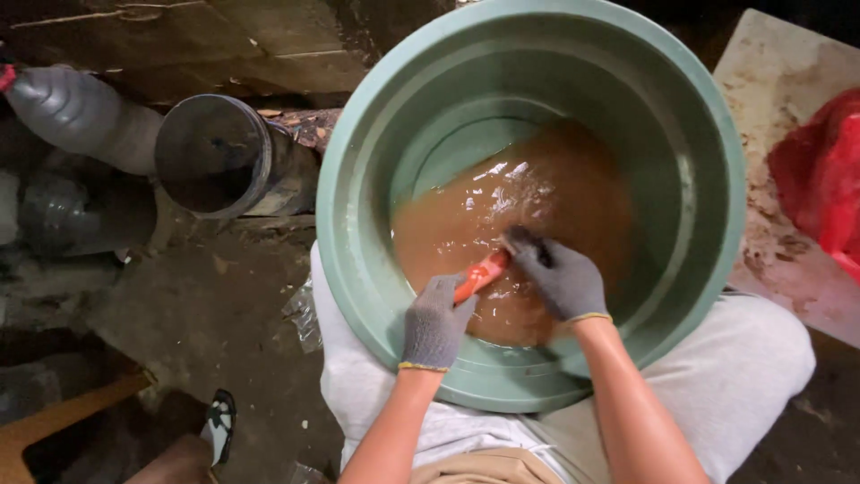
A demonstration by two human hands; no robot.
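Between my knees, tilted toward me, sits the big green basin [699, 179], and both my gloved hands are down inside it. My left hand [436, 324] has its grip closed around the near end of an orange carrot [481, 273], which lies half in the muddy brown water [528, 215]. My right hand [563, 276] presses on the carrot's far end; its fingers are curled over it, but whether that grip is truly clenched or only rubbing I cannot tell, since the fingertips dip under the murk. I judge this to be the scrubbing step: soil coming off the carrot into the water. The next move would call for turning the carrot in my left grip so the unseen side meets the right glove, keeping it low so nothing slops over the rim. Farther off to my left stand a dark metal pot [215, 157] and a grey plastic bottle [72, 112] on the dirt floor; to my right, a stained board [779, 108] carries a red bag [824, 179].
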